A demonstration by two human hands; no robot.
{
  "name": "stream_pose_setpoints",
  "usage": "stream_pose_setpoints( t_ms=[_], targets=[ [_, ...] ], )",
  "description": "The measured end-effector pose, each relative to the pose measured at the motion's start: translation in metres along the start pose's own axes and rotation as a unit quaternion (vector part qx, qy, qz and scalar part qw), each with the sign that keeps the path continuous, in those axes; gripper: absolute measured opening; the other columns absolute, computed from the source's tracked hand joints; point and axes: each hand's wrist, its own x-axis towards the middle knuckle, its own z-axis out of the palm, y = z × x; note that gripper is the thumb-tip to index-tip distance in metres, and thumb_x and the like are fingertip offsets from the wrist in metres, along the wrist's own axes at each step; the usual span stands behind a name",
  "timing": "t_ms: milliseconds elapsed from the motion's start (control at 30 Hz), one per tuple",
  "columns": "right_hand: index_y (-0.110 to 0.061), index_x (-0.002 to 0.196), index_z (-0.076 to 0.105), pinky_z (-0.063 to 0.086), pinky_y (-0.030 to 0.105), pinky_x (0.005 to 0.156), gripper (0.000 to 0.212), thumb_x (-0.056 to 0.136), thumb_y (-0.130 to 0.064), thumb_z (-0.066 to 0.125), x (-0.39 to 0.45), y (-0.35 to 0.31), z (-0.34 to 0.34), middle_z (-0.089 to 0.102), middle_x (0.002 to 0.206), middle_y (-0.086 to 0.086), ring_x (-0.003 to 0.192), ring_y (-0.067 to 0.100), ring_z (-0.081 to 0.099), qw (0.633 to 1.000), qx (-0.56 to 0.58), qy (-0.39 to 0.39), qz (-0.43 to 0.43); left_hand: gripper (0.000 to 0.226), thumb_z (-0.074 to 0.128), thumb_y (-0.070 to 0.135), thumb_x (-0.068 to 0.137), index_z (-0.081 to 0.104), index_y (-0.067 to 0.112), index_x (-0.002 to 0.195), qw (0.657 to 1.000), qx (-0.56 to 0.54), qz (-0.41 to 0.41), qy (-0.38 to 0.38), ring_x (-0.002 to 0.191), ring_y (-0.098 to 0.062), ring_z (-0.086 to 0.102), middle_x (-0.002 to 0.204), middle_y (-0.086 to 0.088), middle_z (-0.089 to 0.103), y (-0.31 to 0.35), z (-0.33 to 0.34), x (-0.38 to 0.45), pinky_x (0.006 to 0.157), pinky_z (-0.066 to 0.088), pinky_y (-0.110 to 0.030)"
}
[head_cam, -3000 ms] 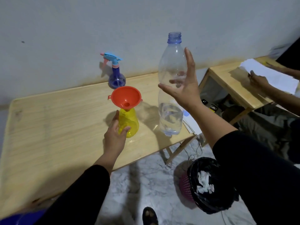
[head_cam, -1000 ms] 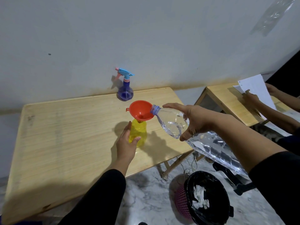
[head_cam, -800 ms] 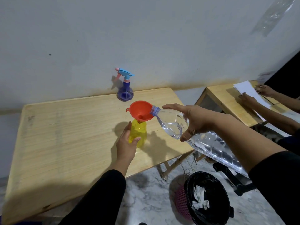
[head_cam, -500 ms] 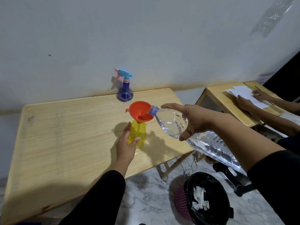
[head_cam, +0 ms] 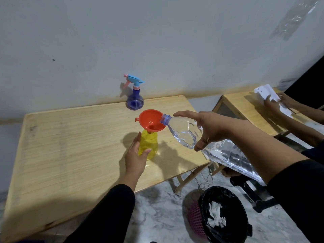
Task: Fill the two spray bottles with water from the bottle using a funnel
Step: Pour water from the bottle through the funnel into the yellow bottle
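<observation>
A yellow spray bottle without its sprayer stands on the wooden table, with an orange funnel seated in its neck. My left hand is wrapped around the yellow bottle's body. My right hand grips a large clear water bottle tipped nearly flat, its open mouth resting over the funnel's right rim. Water lies in the funnel bowl. A purple spray bottle with a blue sprayer stands at the back by the wall.
A black-lined waste bin in a pink basket sits on the marble floor right of the table. Another person's hands handle white papers on a second wooden table at the right.
The water bottle went from upright to tipped, with its mouth at the funnel. Over the last second it has barely moved. The other person's papers have shifted.
</observation>
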Motion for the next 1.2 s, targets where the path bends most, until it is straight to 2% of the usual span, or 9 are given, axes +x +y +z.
stream_pose_setpoints(
  t_ms=[100,233,500,733,1000,1100,1200],
  targets=[
    [-0.066,0.132,0.01,0.054,0.043,0.082,0.119,0.056,-0.021,0.09,-0.001,0.0,-0.002,0.042,0.104,0.004,0.105,0.028,0.051,1.0,-0.007,0.001,0.0,0.072,0.07,0.011,0.079,0.037,0.03,0.14,1.0,0.008,-0.007,0.002,0.13,-0.016,0.043,0.136,0.023,0.036,0.002,0.0,-0.001,0.11,0.035,-0.037],
    [-0.062,0.135,0.009,0.045,0.037,0.086,0.119,0.057,-0.023,0.089,-0.001,0.002,-0.003,0.042,0.107,0.003,0.11,0.027,0.048,1.0,-0.014,0.005,-0.003,0.071,0.07,0.012,0.08,0.037,0.03,0.141,1.0,0.023,-0.006,0.002,0.13,-0.015,0.044,0.142,0.015,0.04,0.004,-0.001,-0.002,0.109,0.036,-0.036],
    [-0.061,0.136,0.008,0.041,0.036,0.085,0.118,0.058,-0.024,0.088,-0.002,0.001,-0.004,0.041,0.109,0.003,0.11,0.028,0.047,1.0,-0.021,0.004,-0.003,0.069,0.07,0.015,0.08,0.038,0.028,0.141,0.999,0.048,-0.003,0.008,0.128,-0.012,0.045,0.144,0.01,0.043,0.01,-0.004,-0.004,0.108,0.036,-0.032],
    [-0.06,0.137,0.008,0.041,0.035,0.086,0.118,0.059,-0.023,0.088,-0.004,0.002,-0.005,0.041,0.108,0.003,0.11,0.028,0.047,1.0,-0.019,0.006,-0.009,0.07,0.07,0.016,0.08,0.037,0.032,0.14,0.999,0.049,-0.021,0.003,0.127,-0.013,0.047,0.143,0.011,0.044,0.01,-0.003,-0.004,0.107,0.038,-0.037],
    [-0.061,0.136,0.01,0.043,0.038,0.088,0.118,0.057,-0.022,0.088,-0.002,0.008,0.003,0.044,0.11,0.006,0.11,0.029,0.047,1.0,0.007,0.016,-0.021,0.07,0.07,0.013,0.08,0.038,0.031,0.14,0.999,0.033,-0.029,0.002,0.127,-0.015,0.047,0.144,0.012,0.042,0.013,-0.003,-0.006,0.109,0.037,-0.036],
    [-0.059,0.137,0.012,0.043,0.034,0.085,0.115,0.058,-0.022,0.088,-0.004,0.01,0.005,0.045,0.108,0.007,0.1,0.025,0.051,0.997,0.034,0.05,-0.037,0.071,0.069,0.014,0.081,0.035,0.033,0.141,0.999,0.043,-0.027,0.002,0.127,-0.016,0.046,0.145,0.013,0.039,0.014,-0.003,-0.006,0.108,0.038,-0.037],
    [-0.057,0.138,0.014,0.049,0.035,0.083,0.114,0.059,-0.021,0.088,-0.005,0.012,0.009,0.046,0.108,0.003,0.076,0.002,0.052,0.988,0.101,0.098,-0.057,0.071,0.068,0.015,0.081,0.035,0.034,0.141,0.999,0.049,-0.023,0.0,0.128,-0.016,0.046,0.145,0.012,0.041,0.015,-0.005,-0.007,0.107,0.039,-0.036]
  ],
)
